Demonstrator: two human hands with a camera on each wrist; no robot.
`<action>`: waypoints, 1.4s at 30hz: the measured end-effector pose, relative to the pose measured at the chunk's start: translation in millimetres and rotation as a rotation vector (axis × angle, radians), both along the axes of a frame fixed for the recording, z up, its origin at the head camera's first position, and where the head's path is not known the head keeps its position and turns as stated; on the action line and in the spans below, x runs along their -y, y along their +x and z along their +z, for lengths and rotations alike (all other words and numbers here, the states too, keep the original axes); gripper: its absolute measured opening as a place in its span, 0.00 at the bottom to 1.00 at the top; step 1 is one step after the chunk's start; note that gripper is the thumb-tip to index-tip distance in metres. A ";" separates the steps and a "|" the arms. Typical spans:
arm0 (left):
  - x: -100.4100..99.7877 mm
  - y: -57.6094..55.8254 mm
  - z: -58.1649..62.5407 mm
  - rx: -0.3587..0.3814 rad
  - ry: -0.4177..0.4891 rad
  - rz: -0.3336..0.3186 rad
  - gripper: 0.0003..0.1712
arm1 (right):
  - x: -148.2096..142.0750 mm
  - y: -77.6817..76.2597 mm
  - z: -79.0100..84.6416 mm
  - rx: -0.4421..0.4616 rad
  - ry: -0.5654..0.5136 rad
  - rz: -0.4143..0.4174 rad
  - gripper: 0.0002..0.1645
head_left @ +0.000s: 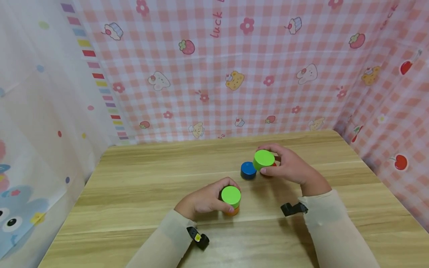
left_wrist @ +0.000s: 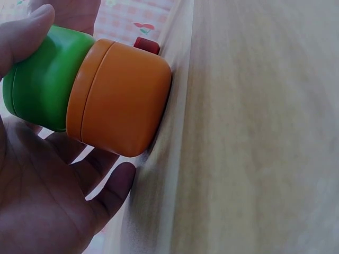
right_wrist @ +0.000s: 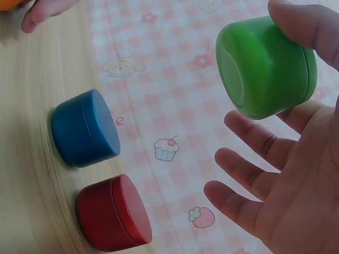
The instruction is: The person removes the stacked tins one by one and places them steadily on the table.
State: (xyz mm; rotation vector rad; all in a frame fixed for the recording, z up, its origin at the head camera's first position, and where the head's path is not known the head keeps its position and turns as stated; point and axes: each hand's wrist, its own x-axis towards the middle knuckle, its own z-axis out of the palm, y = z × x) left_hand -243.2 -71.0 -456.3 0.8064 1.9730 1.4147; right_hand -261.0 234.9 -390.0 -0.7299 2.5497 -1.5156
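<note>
My left hand [head_left: 208, 198] grips a round green tin [head_left: 231, 195] by its sides. That tin sits on an orange tin [left_wrist: 124, 98], which stands on the table; the two look slightly offset in the left wrist view. My right hand [head_left: 295, 167] pinches another green tin [right_wrist: 265, 69] between thumb and index finger, its other fingers spread, and holds it above the table. Close by stand a blue tin [head_left: 248, 171] and a red tin [right_wrist: 113, 214], side by side. In the head view the right hand and its tin hide most of the red one.
The wood-grain table [head_left: 140, 193] reaches a pink checked cloth [head_left: 214, 96] hanging behind it. Patterned cloth also hangs at the left and right. A small black camera mount [head_left: 197, 238] sits on the left wrist, another black mount [head_left: 293, 209] on the right.
</note>
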 end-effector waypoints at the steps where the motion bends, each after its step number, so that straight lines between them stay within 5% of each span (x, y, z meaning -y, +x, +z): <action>1: 0.0 0.1 0.1 0.001 -0.001 0.000 0.30 | -1.0 0.0 0.2 0.007 0.001 -0.008 0.34; 26: 0.1 1.1 2.0 0.002 -0.011 -0.003 0.30 | -20.5 -3.9 1.1 0.093 -0.004 -0.118 0.35; 42: -0.4 0.9 0.7 0.012 -0.004 0.004 0.29 | -37.7 -8.3 -3.9 0.072 0.024 -0.168 0.35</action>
